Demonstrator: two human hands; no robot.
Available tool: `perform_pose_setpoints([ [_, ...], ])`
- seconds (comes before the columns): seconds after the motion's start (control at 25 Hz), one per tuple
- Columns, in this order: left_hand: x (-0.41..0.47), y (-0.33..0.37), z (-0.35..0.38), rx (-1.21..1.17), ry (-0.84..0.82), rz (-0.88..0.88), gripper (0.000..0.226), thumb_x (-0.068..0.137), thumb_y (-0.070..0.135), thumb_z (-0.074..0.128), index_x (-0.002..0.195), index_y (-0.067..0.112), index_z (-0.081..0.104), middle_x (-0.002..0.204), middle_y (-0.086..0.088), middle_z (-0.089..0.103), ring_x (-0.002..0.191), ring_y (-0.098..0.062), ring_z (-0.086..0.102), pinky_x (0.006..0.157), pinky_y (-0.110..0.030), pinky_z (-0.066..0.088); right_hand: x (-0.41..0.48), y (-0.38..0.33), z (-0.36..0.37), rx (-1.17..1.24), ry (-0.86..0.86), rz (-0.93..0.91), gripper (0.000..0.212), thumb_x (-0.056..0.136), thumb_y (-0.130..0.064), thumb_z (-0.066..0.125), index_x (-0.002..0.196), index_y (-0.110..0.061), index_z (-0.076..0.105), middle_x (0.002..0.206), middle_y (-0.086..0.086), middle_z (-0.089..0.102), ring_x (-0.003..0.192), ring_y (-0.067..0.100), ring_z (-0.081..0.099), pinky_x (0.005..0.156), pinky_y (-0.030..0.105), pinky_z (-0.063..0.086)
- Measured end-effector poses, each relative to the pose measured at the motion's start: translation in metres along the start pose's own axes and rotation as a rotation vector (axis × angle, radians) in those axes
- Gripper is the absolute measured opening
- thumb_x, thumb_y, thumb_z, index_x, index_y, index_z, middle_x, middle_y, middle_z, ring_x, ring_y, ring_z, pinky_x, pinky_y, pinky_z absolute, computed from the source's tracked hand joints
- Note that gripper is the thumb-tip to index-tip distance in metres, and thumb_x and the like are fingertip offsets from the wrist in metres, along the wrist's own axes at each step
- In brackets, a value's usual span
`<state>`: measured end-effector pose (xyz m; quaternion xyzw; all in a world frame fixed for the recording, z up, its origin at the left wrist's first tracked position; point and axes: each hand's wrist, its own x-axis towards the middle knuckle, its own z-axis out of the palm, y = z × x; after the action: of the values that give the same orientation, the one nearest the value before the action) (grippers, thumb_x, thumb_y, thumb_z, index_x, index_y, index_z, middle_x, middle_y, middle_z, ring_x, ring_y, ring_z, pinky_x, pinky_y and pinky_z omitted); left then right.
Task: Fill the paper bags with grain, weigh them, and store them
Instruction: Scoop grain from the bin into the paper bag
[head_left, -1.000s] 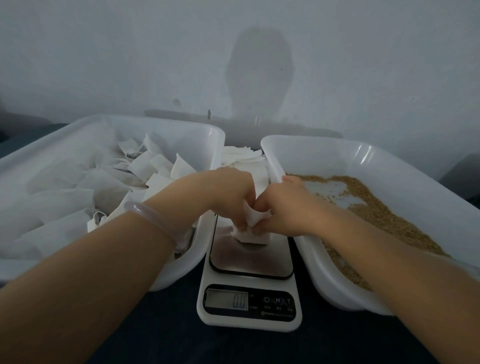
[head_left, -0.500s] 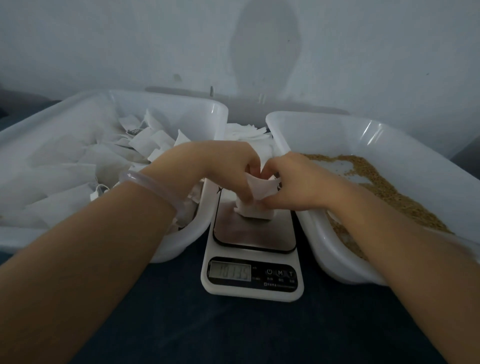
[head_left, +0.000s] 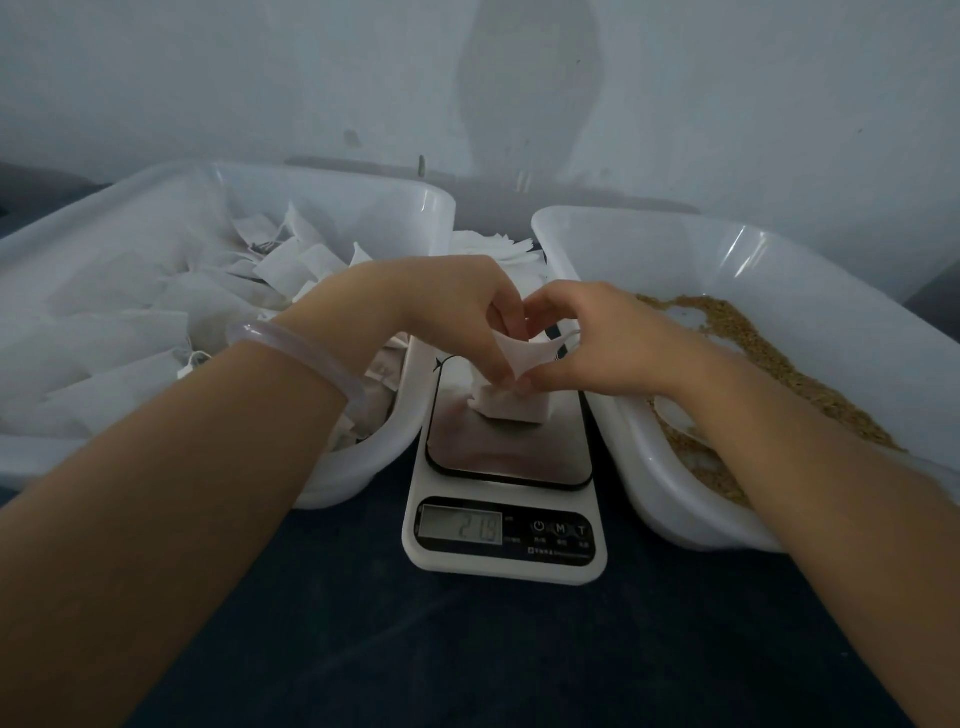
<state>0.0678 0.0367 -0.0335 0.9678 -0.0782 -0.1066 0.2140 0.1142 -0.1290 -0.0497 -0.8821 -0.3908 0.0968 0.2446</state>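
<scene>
A small white paper bag stands on the steel plate of a white digital scale in the middle. My left hand and my right hand meet above it, each pinching the bag's upper paper flap between thumb and fingers. The scale's display shows a blurred number. A white tub on the right holds brown grain. On the left, a second white tub is full of white paper bags.
A stack of flat white paper bags lies behind the scale between the tubs. Everything stands on a dark blue cloth. A pale wall rises close behind. A clear bangle sits on my left wrist.
The view has tilted so the table sits higher in frame. My fingers have shifted on the bag's top, pulling the flap wider. The scale reading has changed.
</scene>
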Motion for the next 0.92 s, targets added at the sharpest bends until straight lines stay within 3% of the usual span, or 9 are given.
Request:
perform_pose_setpoints([
  [0.36, 0.002, -0.002, 0.001, 0.001, -0.002, 0.013, 0.037, 0.063, 0.033, 0.079, 0.098, 0.032, 0.07, 0.097, 0.016, 0.067, 0.096, -0.006, 0.062, 0.096, -0.037, 0.047, 0.0, 0.003, 0.001, 0.034, 0.015, -0.012, 0.065, 0.054, -0.046, 0.078, 0.115, -0.031, 0.057, 0.106, -0.019, 0.061, 0.1, 0.0, 0.057, 0.074, 0.012, 0.04],
  [0.52, 0.003, -0.003, 0.001, -0.006, -0.006, 0.027, 0.028, 0.067, 0.029, 0.078, 0.092, 0.036, 0.068, 0.096, 0.017, 0.067, 0.095, -0.005, 0.062, 0.093, -0.031, 0.047, 0.0, 0.005, 0.0, 0.043, 0.022, -0.01, 0.061, 0.058, -0.04, 0.082, 0.111, -0.035, 0.053, 0.104, -0.02, 0.059, 0.099, -0.002, 0.056, 0.071, 0.014, 0.039],
  [0.6, 0.003, -0.005, 0.001, 0.017, 0.002, 0.031, 0.02, 0.072, 0.027, 0.075, 0.085, 0.039, 0.065, 0.088, 0.017, 0.067, 0.084, -0.004, 0.061, 0.081, -0.026, 0.047, -0.003, 0.005, -0.001, 0.056, 0.056, -0.04, 0.053, 0.059, -0.038, 0.083, 0.098, -0.039, 0.047, 0.101, -0.02, 0.057, 0.094, -0.008, 0.053, 0.068, 0.012, 0.038],
  [0.72, 0.006, -0.008, 0.002, 0.035, 0.056, 0.025, 0.014, 0.077, 0.029, 0.07, 0.067, 0.037, 0.064, 0.055, 0.018, 0.056, 0.055, 0.0, 0.051, 0.062, -0.025, 0.041, -0.008, 0.004, -0.006, 0.05, 0.105, -0.125, 0.038, 0.064, -0.03, 0.082, 0.084, -0.036, 0.05, 0.093, -0.021, 0.059, 0.086, -0.015, 0.051, 0.067, 0.006, 0.039],
  [0.84, 0.007, -0.009, 0.003, 0.026, 0.084, 0.029, 0.02, 0.076, 0.035, 0.071, 0.059, 0.033, 0.06, 0.046, 0.018, 0.051, 0.047, 0.0, 0.047, 0.057, -0.025, 0.037, -0.009, 0.002, -0.006, -0.02, 0.082, -0.162, 0.028, 0.07, -0.027, 0.079, 0.086, -0.034, 0.058, 0.09, -0.02, 0.062, 0.085, -0.006, 0.055, 0.07, 0.016, 0.041],
  [0.92, 0.007, -0.008, 0.003, 0.02, 0.097, 0.029, 0.022, 0.075, 0.039, 0.071, 0.057, 0.033, 0.059, 0.045, 0.019, 0.05, 0.045, 0.001, 0.046, 0.054, -0.025, 0.035, -0.01, 0.001, -0.006, 0.01, 0.139, -0.182, 0.03, 0.069, -0.028, 0.081, 0.088, -0.033, 0.058, 0.089, -0.021, 0.062, 0.088, -0.008, 0.056, 0.072, 0.013, 0.042],
])
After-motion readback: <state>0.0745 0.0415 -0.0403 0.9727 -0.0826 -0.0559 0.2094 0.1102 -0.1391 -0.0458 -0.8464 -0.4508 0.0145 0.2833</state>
